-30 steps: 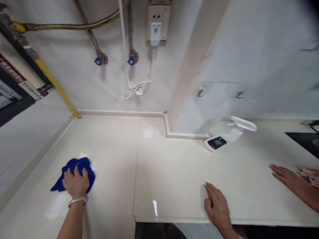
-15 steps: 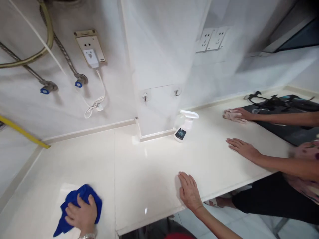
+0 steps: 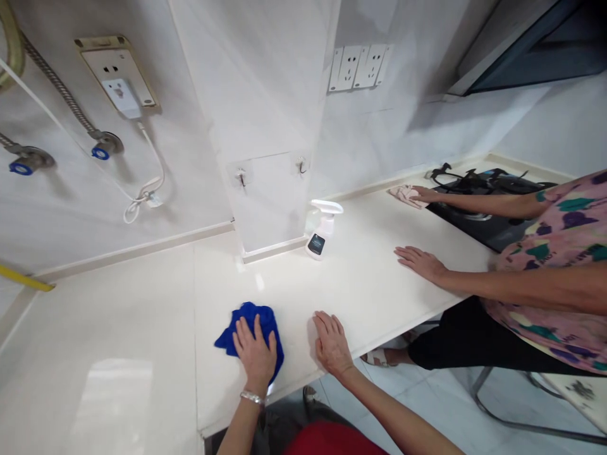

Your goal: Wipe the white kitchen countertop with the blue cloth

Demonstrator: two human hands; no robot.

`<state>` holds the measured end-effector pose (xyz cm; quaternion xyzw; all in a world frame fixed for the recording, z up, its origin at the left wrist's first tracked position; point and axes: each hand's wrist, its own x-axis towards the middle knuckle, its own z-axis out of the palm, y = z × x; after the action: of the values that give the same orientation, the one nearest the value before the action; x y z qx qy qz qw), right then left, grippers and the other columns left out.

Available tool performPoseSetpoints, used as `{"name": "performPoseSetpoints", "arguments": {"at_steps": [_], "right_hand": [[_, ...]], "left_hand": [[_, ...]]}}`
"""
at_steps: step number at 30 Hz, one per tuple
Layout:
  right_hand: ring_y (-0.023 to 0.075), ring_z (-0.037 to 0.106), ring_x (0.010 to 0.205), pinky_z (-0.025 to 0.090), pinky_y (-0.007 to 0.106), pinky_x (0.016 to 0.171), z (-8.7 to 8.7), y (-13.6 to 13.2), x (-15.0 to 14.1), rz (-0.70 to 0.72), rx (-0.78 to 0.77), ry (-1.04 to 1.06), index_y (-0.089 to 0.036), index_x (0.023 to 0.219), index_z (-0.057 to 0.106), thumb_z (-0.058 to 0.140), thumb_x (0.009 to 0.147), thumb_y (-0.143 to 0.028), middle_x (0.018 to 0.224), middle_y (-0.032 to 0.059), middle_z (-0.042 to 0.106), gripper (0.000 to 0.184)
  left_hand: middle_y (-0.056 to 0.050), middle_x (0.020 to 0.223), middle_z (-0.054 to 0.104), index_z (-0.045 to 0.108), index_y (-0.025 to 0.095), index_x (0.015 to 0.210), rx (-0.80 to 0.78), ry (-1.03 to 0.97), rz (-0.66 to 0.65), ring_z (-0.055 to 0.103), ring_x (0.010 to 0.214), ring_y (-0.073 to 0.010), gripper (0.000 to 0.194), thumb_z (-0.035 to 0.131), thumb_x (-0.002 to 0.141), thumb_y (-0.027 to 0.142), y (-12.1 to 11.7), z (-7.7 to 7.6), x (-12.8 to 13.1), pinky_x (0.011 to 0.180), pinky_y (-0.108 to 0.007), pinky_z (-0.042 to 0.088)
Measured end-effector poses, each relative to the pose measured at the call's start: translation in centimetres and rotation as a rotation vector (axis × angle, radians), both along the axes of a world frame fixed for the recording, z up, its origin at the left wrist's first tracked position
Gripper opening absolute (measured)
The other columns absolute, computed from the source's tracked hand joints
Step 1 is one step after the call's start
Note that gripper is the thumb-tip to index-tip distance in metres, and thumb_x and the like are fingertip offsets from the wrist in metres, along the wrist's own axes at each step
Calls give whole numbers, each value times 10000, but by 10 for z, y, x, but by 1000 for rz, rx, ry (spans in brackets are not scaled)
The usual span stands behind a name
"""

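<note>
My left hand [image 3: 256, 352] lies flat on a blue cloth [image 3: 272, 325], pressing it to the white countertop [image 3: 142, 309]. Its fingers are spread over the fabric, and part of the cloth is hidden beneath the palm. A silver-coloured bracelet [image 3: 252, 397] circles that wrist. To the right, my right hand [image 3: 332, 344] rests on the countertop near its front edge, fingers stretched out and holding nothing. Beyond both hands a white spray bottle [image 3: 317, 243] with a dark label stands by the wall column.
At the right, another person in a patterned top [image 3: 545, 253] presses a pale pink cloth [image 3: 405, 194] with one hand and rests the other hand [image 3: 422, 262] on the counter. A black gas stove [image 3: 465, 221] lies beyond. A plugged-in cord [image 3: 152, 151] hangs from the wall outlet.
My left hand and the blue cloth have moved right across the counter, closer to my right hand. My view has shifted to the right; the right hand stays on the countertop.
</note>
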<state>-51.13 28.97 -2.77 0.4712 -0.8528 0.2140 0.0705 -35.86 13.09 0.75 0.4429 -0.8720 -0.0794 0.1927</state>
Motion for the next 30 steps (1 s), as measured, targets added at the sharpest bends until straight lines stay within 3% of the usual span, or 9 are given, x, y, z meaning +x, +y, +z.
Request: {"name": "performPoseSetpoints", "arguments": {"at_steps": [5, 8, 11, 14, 17, 20, 22, 25, 30], "right_hand": [[270, 381, 1392, 265, 509, 1226, 3, -2, 2, -11, 14, 3, -115, 1393, 463, 453, 788, -94, 1463, 130, 495, 606], [273, 390, 1387, 275, 510, 1220, 0, -2, 2, -14, 6, 22, -107, 1386, 471, 459, 791, -96, 1453, 138, 505, 595], [287, 428, 1356, 300, 530, 1199, -3, -2, 1, -5, -10, 45, -112, 1375, 493, 476, 779, -101, 1415, 152, 542, 596], [320, 415, 1370, 295, 588, 1185, 10, -6, 6, 6, -35, 65, -120, 1361, 516, 479, 774, -108, 1426, 177, 527, 588], [335, 257, 1480, 246, 623, 1210, 48, -23, 21, 101, -62, 113, -127, 1421, 463, 451, 820, -117, 1560, 156, 382, 601], [316, 139, 1526, 239, 586, 1241, 86, -52, 44, 284, -78, 137, -163, 1514, 350, 436, 893, -168, 1636, 85, 259, 627], [313, 114, 1533, 247, 570, 1246, 95, -71, 59, 350, -78, 131, -177, 1543, 295, 429, 934, -214, 1655, 73, 204, 625], [307, 136, 1531, 256, 573, 1244, 79, -90, 75, 402, -48, 116, -186, 1558, 256, 434, 964, -256, 1659, 85, 180, 624], [293, 285, 1485, 315, 538, 1226, 36, -96, 82, 478, 10, 39, -182, 1498, 397, 470, 977, -327, 1599, 113, 343, 547]], "left_hand": [[-252, 1610, 337, 402, 205, 1483, 35, -11, -251, 299, 1514, -390, 578, 452, 936, 385, 23, 2, -12, 1207, -659, 328], [-231, 1617, 338, 385, 215, 1490, 85, -22, -373, 295, 1518, -371, 591, 446, 941, 426, 12, 7, -2, 1208, -648, 342], [-166, 1635, 341, 328, 239, 1512, 132, -13, -479, 299, 1526, -292, 588, 413, 959, 418, -11, 13, 26, 1222, -561, 372], [-145, 1628, 362, 363, 232, 1496, 91, 7, -360, 278, 1536, -269, 555, 392, 967, 398, -39, 16, 69, 1240, -529, 355], [-238, 1599, 368, 437, 123, 1452, 26, -25, -85, 239, 1540, -351, 574, 362, 964, 415, -60, 13, 119, 1246, -579, 310], [-272, 1598, 345, 446, 104, 1447, 17, -83, 171, 218, 1534, -412, 604, 347, 958, 445, -68, 9, 161, 1232, -636, 281], [-247, 1612, 335, 438, 148, 1460, 31, -104, 247, 227, 1529, -421, 609, 356, 951, 473, -65, 6, 178, 1223, -647, 285], [-229, 1618, 334, 426, 184, 1471, 28, -117, 263, 237, 1526, -424, 604, 346, 955, 487, -57, 7, 185, 1219, -638, 294], [-229, 1614, 342, 424, 184, 1471, 29, -121, 268, 245, 1526, -413, 592, 335, 965, 478, -51, 11, 181, 1223, -625, 293]]}}
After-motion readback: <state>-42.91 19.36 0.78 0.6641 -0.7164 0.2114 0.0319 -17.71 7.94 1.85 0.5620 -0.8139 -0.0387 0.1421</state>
